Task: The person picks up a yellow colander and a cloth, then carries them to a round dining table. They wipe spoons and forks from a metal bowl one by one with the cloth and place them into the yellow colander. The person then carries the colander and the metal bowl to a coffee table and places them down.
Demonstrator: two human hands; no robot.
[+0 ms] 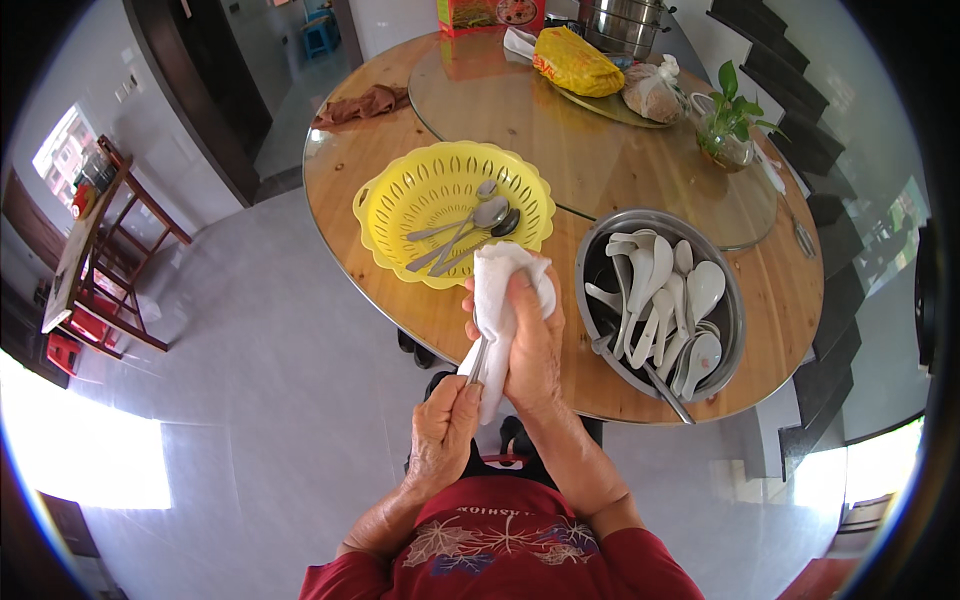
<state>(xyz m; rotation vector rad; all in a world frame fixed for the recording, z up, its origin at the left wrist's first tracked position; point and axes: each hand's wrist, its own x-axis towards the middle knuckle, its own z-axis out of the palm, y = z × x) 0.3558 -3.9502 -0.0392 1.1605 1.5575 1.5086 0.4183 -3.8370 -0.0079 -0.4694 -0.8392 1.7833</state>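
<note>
A: Nearest is the left hand (442,428). What does it hold?

B: It pinches the handle end of a metal spoon (478,362), fingers closed on it.

A: And the right hand (530,335)?

B: It is clamped on a white cloth (497,300), wrapped around the upper part of the spoon, so the bowl is hidden. All this is over the table (420,318) edge, between the yellow basket (395,195) with spoons and the metal basin (590,255) of white spoons.

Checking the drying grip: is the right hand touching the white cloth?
Touching: the head view shows the right hand wrapped around the white cloth.
</note>
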